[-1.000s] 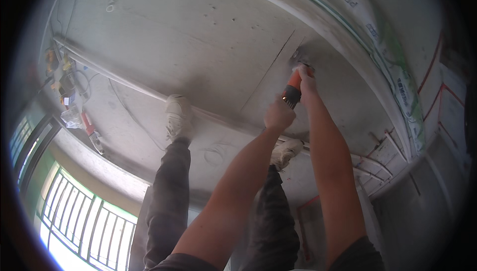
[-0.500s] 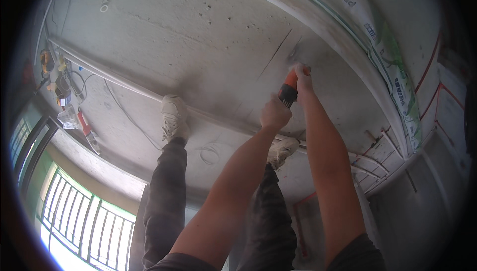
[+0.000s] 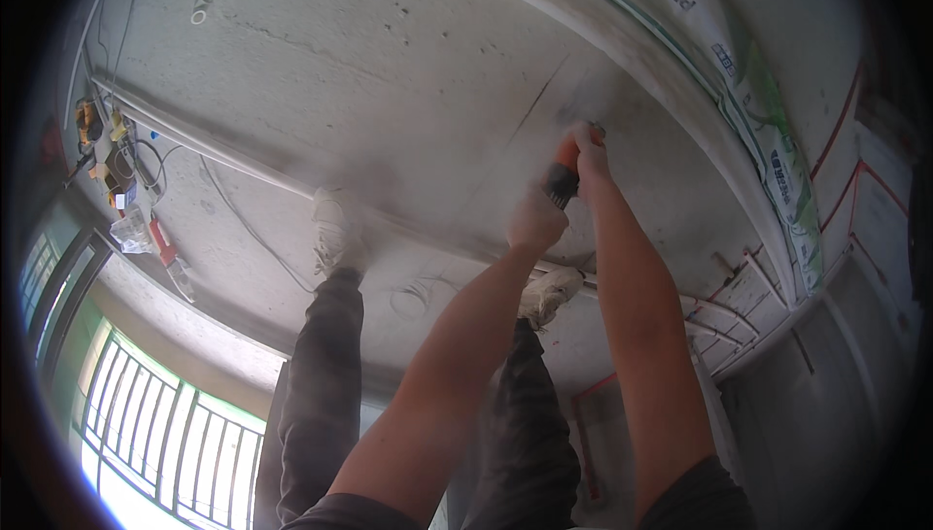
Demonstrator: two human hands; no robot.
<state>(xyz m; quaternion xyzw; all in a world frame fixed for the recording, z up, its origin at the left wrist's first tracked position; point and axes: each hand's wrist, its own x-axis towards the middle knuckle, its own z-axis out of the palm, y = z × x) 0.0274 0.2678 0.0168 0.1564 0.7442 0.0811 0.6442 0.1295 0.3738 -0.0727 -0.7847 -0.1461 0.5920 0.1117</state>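
Note:
Both my hands are closed on an orange and black angle grinder [image 3: 561, 178], held low against the grey concrete floor [image 3: 437, 93]. My left hand [image 3: 538, 220] wraps the black rear end of its body. Further forward, my right hand [image 3: 590, 153] grips the orange front part. Dust blurs the grinder's head, so its disc cannot be made out. A thin dark straight cut [image 3: 537, 100] runs in the concrete just left of and beyond the grinder's head.
A long white pipe [image 3: 209, 149] crosses the floor by my shoes [image 3: 337, 229]. Wrapped pipes [image 3: 777, 170] curve along the right. Tools and cables [image 3: 121, 166] lie at far left, with a loose cable [image 3: 248, 224] nearer. Short pipes [image 3: 724, 321] stand at right.
The dust has spread and thickened across the floor and over my left shoe. The grinder and both hands have shifted very slightly; my grip is the same.

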